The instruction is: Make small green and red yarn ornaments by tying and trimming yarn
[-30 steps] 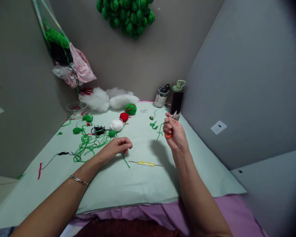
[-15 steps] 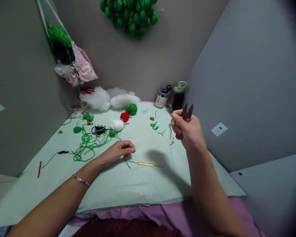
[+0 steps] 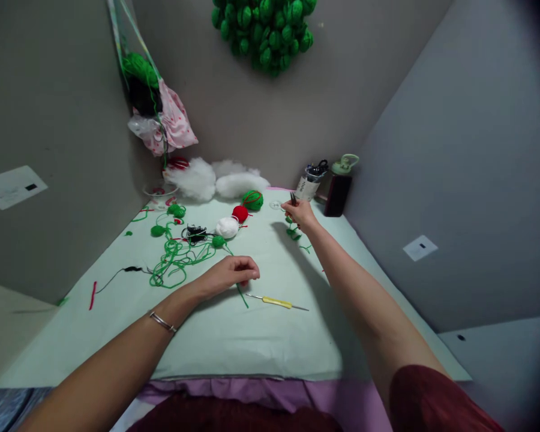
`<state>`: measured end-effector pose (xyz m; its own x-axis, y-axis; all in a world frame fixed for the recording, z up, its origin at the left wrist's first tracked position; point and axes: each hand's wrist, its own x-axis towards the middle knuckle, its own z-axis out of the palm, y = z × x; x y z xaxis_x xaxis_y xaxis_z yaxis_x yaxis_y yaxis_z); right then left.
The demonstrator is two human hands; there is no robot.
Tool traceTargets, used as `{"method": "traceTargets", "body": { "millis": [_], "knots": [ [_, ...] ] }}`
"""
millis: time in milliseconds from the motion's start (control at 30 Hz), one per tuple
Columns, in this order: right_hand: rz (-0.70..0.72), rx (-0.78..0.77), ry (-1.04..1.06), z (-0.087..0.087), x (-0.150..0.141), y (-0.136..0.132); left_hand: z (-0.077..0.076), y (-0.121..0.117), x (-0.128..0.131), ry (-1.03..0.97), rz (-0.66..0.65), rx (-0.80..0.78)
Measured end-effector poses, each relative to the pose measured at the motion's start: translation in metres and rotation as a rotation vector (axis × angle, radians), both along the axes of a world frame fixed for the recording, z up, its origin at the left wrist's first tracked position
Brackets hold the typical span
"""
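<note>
My right hand [image 3: 300,214] reaches to the back of the table, fingers pinched, beside a clear flat disc [image 3: 275,205]. Dark blades of scissors [image 3: 293,198] stick up from that hand; their handles are mostly hidden. My left hand [image 3: 237,271] rests on the table, its fingers curled in. Green yarn [image 3: 242,296] runs beneath it from a small green ball [image 3: 218,241], and I cannot see whether the fingers grip it. In front lies a crochet hook [image 3: 276,302] with a yellow handle.
White [image 3: 227,227], red [image 3: 240,213] and green [image 3: 252,200] yarn balls stand mid-table. Tangled green yarn [image 3: 173,264] spreads leftward. White stuffing [image 3: 240,185] lies along the back wall. A pen cup [image 3: 306,187] and a dark bottle [image 3: 338,195] stand back right.
My right hand, holding the scissors, first moved right and up, then forward and left to the clear disc. My left hand stays put on the table; the view has swung left.
</note>
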<state>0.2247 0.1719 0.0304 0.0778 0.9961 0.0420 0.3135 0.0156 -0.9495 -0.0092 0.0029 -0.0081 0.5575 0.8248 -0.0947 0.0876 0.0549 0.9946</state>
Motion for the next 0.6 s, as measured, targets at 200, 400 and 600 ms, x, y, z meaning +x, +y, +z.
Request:
{"method": "traceTargets", "body": {
  "millis": [200, 400, 600],
  "knots": [
    [0.043, -0.006, 0.094, 0.000, -0.012, -0.005, 0.013, 0.004, -0.007, 0.023, 0.030, 0.050],
    [0.160, 0.009, 0.163, 0.012, -0.008, -0.050, 0.046, 0.032, -0.089, 0.323, 0.558, 0.450],
    [0.256, -0.014, 0.178, 0.027, -0.014, -0.103, 0.041, 0.097, -0.172, 0.789, 0.522, 0.424]
  ]
}}
